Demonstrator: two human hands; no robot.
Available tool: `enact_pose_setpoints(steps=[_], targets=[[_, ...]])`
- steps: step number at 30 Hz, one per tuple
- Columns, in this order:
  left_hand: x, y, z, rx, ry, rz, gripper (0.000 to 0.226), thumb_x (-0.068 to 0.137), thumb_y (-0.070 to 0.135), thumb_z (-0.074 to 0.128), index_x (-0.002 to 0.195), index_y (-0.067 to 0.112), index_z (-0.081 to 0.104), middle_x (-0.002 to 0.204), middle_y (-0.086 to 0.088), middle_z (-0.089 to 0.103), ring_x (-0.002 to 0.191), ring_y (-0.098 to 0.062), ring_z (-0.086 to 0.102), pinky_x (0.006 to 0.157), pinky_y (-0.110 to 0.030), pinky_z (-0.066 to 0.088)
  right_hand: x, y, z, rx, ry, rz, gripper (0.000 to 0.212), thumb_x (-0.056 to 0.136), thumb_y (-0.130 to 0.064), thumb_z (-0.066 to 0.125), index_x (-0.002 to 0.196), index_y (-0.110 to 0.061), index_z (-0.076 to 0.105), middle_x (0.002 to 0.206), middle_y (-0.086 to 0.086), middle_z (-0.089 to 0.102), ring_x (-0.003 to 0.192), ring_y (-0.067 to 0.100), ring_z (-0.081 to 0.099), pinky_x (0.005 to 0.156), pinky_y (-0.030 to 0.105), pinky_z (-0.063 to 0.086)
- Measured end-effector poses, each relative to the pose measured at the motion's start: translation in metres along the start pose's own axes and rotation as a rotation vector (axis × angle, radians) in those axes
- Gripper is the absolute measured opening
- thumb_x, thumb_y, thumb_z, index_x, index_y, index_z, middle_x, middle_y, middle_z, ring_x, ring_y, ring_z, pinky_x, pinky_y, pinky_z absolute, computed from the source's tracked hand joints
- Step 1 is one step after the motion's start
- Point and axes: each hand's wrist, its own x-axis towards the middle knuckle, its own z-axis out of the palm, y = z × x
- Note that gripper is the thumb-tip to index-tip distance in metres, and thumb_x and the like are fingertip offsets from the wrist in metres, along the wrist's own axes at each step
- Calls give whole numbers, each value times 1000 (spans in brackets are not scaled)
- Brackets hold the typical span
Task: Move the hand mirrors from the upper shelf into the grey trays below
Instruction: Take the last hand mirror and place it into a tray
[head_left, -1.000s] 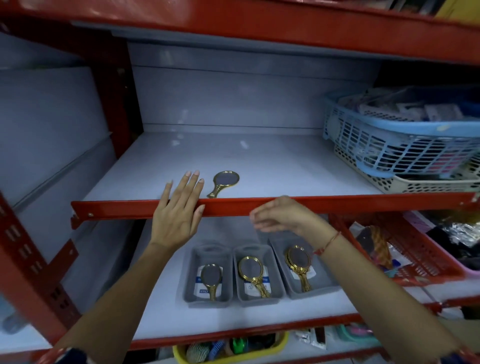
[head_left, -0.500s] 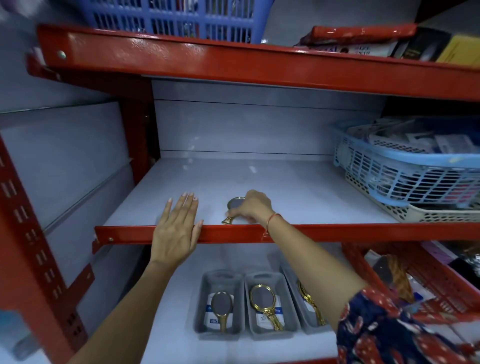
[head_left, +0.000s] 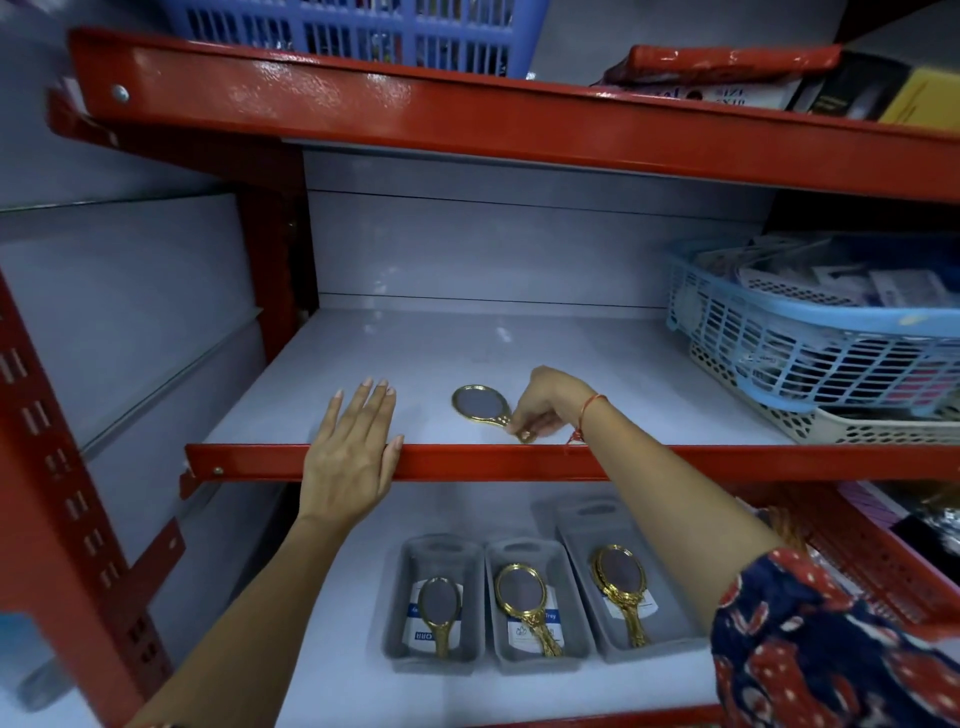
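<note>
Pinching the hand mirror (head_left: 480, 410) handle with right hand (head_left: 540, 402) fingers, left hand (head_left: 350, 452) fingers flat, spread on shelf edge (head_left: 519, 462)

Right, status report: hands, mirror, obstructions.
Left hand flat on shelf edge, open. Right hand pinching last mirror by its handle. Three grey trays each hold one. Nothing blocking.

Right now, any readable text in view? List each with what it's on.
"Tray": white label in the middle grey tray, partly under a gold hand mirror.
White and blue label in the left grey tray: sideways letters, blurred, unreadable.
Packets and boxes on the top shelf: print too blurred to read.
Packets in the light blue basket: illegible.
</note>
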Motion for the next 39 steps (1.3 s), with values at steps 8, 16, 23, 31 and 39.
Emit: enact_pose_setpoints(steps=[8, 16, 23, 31, 39], targets=[[-1, 2, -1, 15, -2, -10, 53, 101, 31, 22, 133, 1, 52, 138, -14, 55, 134, -26, 46, 116, -45, 29, -9, 14, -2, 430, -57, -113, 19, 81, -2, 71, 99, 1, 66, 71, 5, 66, 62, 11, 65, 83, 23, 58], [-4, 4, -1, 14, 6, -17, 51, 102, 30, 23, 134, 1, 51, 138, -14, 55, 135, -26, 45, 116, -46, 30, -60, 55, 14, 849, -251, -292, 16, 79, 2, 71, 90, -9, 70, 77, 2, 76, 70, 11, 73, 70, 22, 61], [-6, 3, -2, -2, 12, 8, 49, 102, 28, 27, 133, 0, 51, 136, -16, 57, 132, -27, 48, 115, -46, 30, -79, 87, 72, 775, -406, -227, 18, 79, 2, 70, 94, -10, 70, 86, 3, 76, 77, 12, 72, 73, 23, 61], [-9, -3, 4, -7, 8, 51, 46, 101, 27, 29, 138, 6, 47, 143, -10, 51, 137, -23, 42, 118, -44, 26, -32, 99, 140, 675, -482, 3, 17, 80, 2, 70, 94, -8, 67, 69, -2, 76, 65, 7, 72, 64, 20, 61], [-9, -7, 19, 82, 127, 85, 48, 100, 30, 27, 140, 12, 45, 146, -3, 48, 137, -23, 43, 113, -44, 32, 25, 93, 206, 808, -422, 112, 8, 83, 7, 64, 79, 0, 65, 54, -1, 72, 55, 8, 69, 70, 25, 59]])
